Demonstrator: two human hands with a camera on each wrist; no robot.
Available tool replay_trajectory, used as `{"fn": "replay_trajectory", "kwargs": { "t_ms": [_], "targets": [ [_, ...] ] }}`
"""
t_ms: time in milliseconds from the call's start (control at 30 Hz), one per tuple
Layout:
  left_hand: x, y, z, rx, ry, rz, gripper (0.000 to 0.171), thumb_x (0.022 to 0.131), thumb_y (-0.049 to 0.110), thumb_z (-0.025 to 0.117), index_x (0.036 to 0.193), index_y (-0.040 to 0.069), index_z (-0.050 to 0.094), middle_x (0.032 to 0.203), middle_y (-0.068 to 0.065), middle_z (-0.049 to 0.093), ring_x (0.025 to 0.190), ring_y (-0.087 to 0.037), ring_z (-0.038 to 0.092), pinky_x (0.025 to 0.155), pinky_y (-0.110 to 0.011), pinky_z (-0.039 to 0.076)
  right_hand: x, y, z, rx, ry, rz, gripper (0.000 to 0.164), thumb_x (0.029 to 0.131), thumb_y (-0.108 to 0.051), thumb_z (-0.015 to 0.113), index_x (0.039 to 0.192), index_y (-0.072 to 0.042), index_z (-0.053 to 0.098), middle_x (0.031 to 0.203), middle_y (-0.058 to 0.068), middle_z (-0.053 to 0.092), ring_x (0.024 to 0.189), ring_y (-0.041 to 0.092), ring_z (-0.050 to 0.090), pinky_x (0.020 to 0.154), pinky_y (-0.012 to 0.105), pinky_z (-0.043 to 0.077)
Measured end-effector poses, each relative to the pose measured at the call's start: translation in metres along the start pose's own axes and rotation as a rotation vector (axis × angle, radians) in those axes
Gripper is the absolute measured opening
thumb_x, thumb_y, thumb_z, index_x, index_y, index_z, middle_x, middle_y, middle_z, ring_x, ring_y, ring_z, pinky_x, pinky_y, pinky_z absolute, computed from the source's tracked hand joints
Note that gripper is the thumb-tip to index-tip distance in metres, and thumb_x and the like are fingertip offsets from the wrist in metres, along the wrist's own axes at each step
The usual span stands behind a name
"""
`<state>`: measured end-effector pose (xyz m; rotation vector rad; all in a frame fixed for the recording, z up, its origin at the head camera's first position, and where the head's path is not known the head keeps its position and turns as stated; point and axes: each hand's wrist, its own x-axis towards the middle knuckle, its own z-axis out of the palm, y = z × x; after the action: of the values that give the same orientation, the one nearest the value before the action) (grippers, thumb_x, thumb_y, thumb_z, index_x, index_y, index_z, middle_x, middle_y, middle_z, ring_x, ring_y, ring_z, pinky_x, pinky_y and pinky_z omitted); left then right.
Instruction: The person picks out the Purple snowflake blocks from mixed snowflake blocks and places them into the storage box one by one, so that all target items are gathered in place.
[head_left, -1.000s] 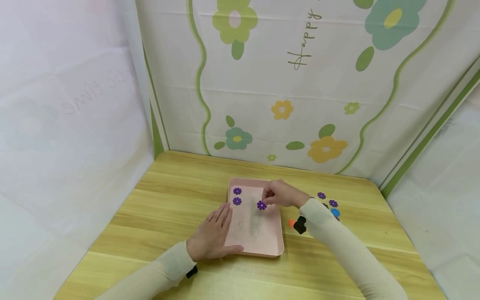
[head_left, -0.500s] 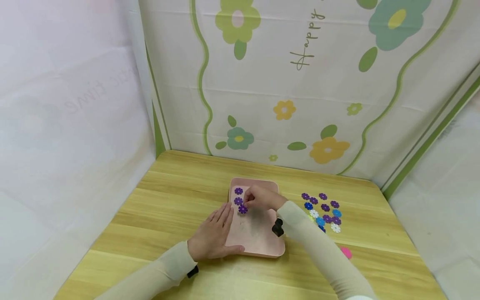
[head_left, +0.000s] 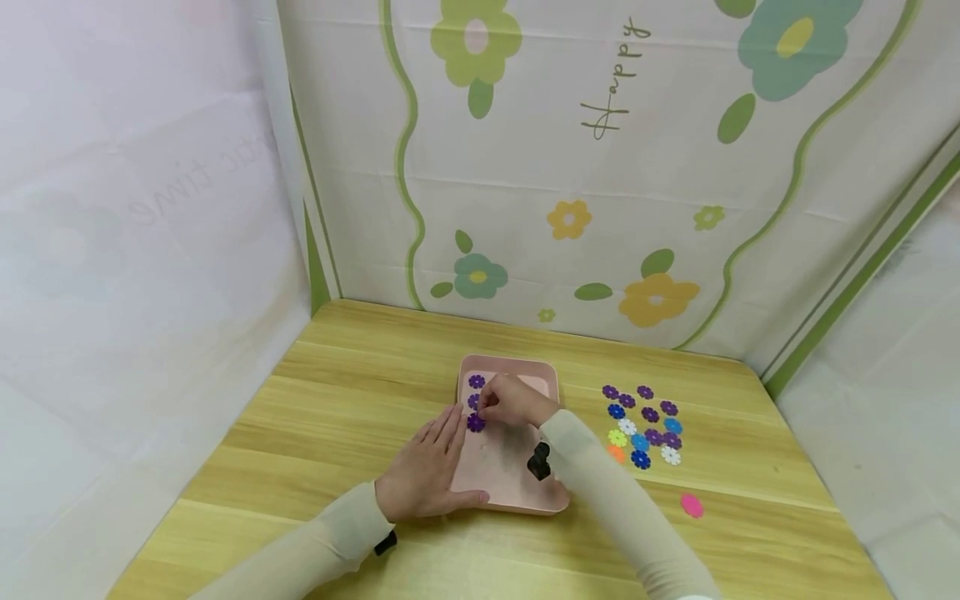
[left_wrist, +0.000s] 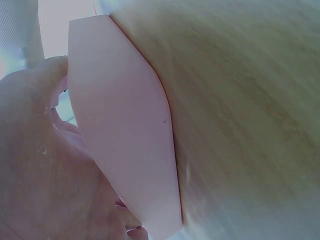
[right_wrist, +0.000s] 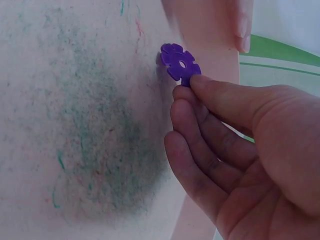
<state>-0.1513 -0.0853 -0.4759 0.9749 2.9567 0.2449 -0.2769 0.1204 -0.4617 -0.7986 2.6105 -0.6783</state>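
Note:
My right hand (head_left: 517, 400) is over a shallow pink tray (head_left: 551, 492) and pinches a purple notched plastic disc (right_wrist: 176, 62) between thumb and forefinger. In the head view this held snowflake disc (head_left: 476, 423) is at the tray's left side, below two purple discs in a column. Of those two, the upper disc (head_left: 477, 382) shows whole and the lower one is partly covered by the fingers. My left hand (head_left: 427, 467) rests on the tray's near left corner with straight fingers along the left wall. The left wrist view shows the tray's outer wall (left_wrist: 125, 120) under that hand.
Right of the tray, several notched discs lie on the wooden table (head_left: 360, 358): purple, a dark blue disc (head_left: 641, 459), light blue, a white disc (head_left: 671, 455), yellow-green and orange. A pink disc (head_left: 692, 505) lies apart, nearer me. Printed fabric walls surround the table.
My right hand has carried the purple disc leftward across the tray, to just below the two discs there. The left hand stays put on the tray.

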Motion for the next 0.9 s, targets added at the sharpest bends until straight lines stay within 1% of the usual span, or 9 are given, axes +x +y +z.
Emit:
{"fn": "replay_trajectory", "kwargs": {
  "t_ms": [233, 467, 567, 733, 800, 900],
  "targets": [
    [0.000, 0.000, 0.000, 0.021, -0.007, -0.002, 0.113, 0.095, 0.080, 0.051, 0.162, -0.009, 0.029, 0.172, -0.028, 0.026, 0.161, -0.042, 0.029, 0.128, -0.052, 0.036, 0.000, 0.000, 0.003, 0.029, 0.016, 0.043, 0.012, 0.099, -0.010, 0.074, 0.091, -0.008, 0.082, 0.083, -0.001, 0.076, 0.070, 0.008, 0.060, 0.068, 0.021, 0.053],
    [-0.001, 0.000, 0.002, 0.029, -0.001, 0.003, 0.113, 0.095, 0.081, 0.049, 0.162, -0.009, 0.030, 0.172, -0.029, 0.025, 0.160, -0.042, 0.029, 0.128, -0.052, 0.036, 0.002, 0.003, 0.006, 0.052, 0.025, 0.058, 0.012, 0.099, -0.010, 0.074, 0.091, -0.008, 0.083, 0.082, 0.000, 0.077, 0.069, 0.009, 0.061, 0.068, 0.022, 0.054],
    [0.000, -0.002, 0.005, 0.037, 0.005, 0.007, 0.114, 0.095, 0.082, 0.048, 0.161, -0.009, 0.031, 0.172, -0.029, 0.026, 0.160, -0.042, 0.029, 0.128, -0.053, 0.036, 0.001, 0.003, 0.005, 0.056, 0.022, 0.070, 0.011, 0.099, -0.011, 0.074, 0.093, -0.008, 0.082, 0.084, 0.000, 0.077, 0.071, 0.009, 0.063, 0.070, 0.023, 0.056],
    [0.002, -0.006, 0.015, 0.060, 0.001, -0.007, 0.119, 0.093, 0.088, 0.039, 0.164, -0.006, 0.027, 0.174, -0.025, 0.022, 0.163, -0.038, 0.025, 0.129, -0.051, 0.033, -0.004, 0.002, -0.003, 0.058, 0.012, 0.096, 0.008, 0.099, -0.013, 0.075, 0.098, -0.009, 0.082, 0.090, 0.001, 0.078, 0.077, 0.011, 0.066, 0.077, 0.028, 0.061],
    [0.002, -0.007, 0.018, 0.062, 0.000, -0.015, 0.120, 0.093, 0.090, 0.037, 0.165, -0.005, 0.026, 0.175, -0.024, 0.020, 0.163, -0.037, 0.024, 0.130, -0.050, 0.032, -0.007, 0.002, -0.008, 0.046, 0.012, 0.089, 0.008, 0.098, -0.013, 0.076, 0.099, -0.008, 0.082, 0.092, 0.002, 0.079, 0.078, 0.011, 0.067, 0.078, 0.030, 0.063],
    [0.002, -0.005, 0.014, 0.041, -0.017, -0.022, 0.118, 0.093, 0.088, 0.040, 0.164, -0.005, 0.026, 0.175, -0.024, 0.020, 0.163, -0.038, 0.024, 0.130, -0.050, 0.032, -0.013, 0.005, -0.017, 0.013, 0.023, 0.058, 0.008, 0.098, -0.012, 0.076, 0.100, -0.006, 0.082, 0.093, 0.003, 0.079, 0.080, 0.011, 0.069, 0.080, 0.031, 0.064]
  ]
}}
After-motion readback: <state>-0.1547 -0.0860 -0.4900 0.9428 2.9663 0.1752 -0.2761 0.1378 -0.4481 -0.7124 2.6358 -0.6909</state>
